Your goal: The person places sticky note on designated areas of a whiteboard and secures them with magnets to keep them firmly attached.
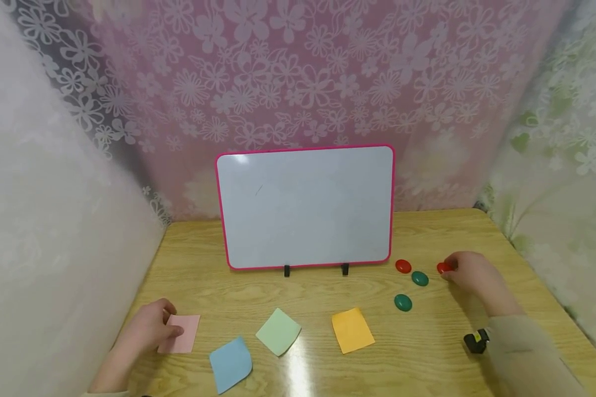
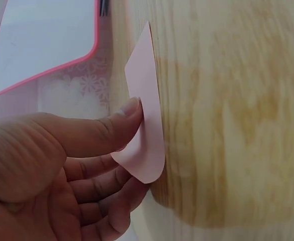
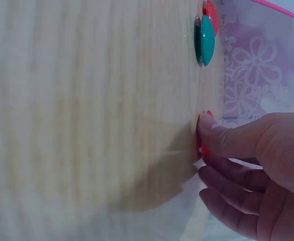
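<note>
Head view: left hand point(image 1: 146, 328) pinches a square pink paper note point(image 1: 189, 333); right hand point(image 1: 475, 274) pinches a round glossy red disc point(image 1: 443, 268).

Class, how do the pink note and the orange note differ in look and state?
The pink note is pale, while the orange note is more vivid. The left hand pinches the pink note, whereas no hand touches the orange note. Both are squarish, with no writing visible.
</note>
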A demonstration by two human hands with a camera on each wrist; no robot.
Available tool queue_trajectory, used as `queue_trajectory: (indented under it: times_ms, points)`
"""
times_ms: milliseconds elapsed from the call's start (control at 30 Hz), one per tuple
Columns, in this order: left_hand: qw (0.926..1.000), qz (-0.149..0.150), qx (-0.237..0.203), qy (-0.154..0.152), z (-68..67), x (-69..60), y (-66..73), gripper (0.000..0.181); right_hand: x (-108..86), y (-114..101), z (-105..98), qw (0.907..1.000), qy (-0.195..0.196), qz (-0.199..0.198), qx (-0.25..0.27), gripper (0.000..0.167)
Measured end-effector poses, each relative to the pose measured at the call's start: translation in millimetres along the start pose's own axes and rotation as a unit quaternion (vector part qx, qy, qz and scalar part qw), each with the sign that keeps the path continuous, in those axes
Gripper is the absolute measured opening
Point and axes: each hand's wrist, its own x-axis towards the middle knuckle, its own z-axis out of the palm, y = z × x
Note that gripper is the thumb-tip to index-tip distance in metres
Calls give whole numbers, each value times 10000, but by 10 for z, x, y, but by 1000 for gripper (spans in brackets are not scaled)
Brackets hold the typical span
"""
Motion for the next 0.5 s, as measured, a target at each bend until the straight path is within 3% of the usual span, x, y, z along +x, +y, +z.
queue_trajectory:
  times_ms: [167,367,500]
  points:
    - [10000,-81,33,33,-7,-5,-19,40,24,-60,-46,9997,-152,139,-148,39]
    - [9994,-319,146,-33,-22,-16,-35,41,47,-50,-41,9995,-111,127,-262,36]
    - [9994,-307,159,-49,-18,-14,-53,38,47,-12,-31,9996,-81,45,-251,38]
